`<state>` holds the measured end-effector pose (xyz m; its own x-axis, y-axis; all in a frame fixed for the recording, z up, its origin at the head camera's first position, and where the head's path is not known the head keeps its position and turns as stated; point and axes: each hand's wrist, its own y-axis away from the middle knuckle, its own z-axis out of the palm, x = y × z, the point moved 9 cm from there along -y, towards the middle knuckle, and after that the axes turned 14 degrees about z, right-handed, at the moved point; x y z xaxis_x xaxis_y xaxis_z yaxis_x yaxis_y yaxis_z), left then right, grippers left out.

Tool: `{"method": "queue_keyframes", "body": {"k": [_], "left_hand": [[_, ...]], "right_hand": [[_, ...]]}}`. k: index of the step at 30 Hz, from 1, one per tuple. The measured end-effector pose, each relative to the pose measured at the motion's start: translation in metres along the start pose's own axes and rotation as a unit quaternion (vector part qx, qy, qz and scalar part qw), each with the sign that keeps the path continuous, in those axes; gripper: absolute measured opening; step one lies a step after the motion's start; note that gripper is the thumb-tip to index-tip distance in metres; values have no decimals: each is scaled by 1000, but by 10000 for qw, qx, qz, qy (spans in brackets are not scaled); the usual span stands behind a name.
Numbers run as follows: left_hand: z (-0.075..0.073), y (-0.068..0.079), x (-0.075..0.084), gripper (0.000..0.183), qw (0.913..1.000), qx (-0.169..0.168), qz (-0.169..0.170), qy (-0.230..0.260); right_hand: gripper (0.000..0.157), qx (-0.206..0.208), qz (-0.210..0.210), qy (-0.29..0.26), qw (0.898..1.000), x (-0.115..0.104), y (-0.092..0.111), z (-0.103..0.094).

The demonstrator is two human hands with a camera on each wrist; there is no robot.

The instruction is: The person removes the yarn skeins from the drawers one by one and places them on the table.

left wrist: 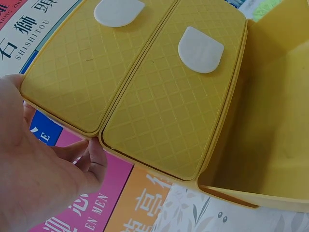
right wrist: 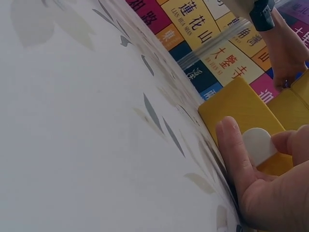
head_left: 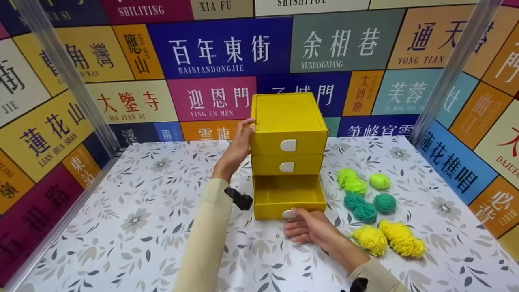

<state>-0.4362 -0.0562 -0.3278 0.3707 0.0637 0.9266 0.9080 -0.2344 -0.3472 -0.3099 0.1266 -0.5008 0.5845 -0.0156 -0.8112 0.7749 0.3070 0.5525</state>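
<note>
A yellow three-drawer cabinet (head_left: 290, 111) stands upright on the table. Its bottom drawer (head_left: 290, 210) is pulled out, and the bare inside shows; the upper two are closed. My right hand (head_left: 312, 227) pinches that drawer's white handle (right wrist: 259, 145) between thumb and fingers. Against the cabinet's left side, near the top, rests my left hand (head_left: 239, 144). In the left wrist view, its fingers (left wrist: 96, 157) touch the cabinet's side edge, beside the two closed drawer fronts (left wrist: 169, 92).
Right of the cabinet lie lime yarn balls (head_left: 351, 181), green yarn balls (head_left: 384, 203) and yellow yarn bundles (head_left: 401, 238). A leaf-patterned cloth (head_left: 134, 221) covers the table. Behind is a wall of coloured name panels (head_left: 219, 48), with clear posts (head_left: 454, 69) at the corners.
</note>
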Motion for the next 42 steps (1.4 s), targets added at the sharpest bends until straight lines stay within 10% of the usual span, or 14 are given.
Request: {"method": "queue_keyframes", "body": {"k": [42], "left_hand": [[0, 1, 1, 41, 10000, 19, 54, -26]], "right_hand": [[48, 666, 32, -364, 9971, -39, -46, -10]]}}
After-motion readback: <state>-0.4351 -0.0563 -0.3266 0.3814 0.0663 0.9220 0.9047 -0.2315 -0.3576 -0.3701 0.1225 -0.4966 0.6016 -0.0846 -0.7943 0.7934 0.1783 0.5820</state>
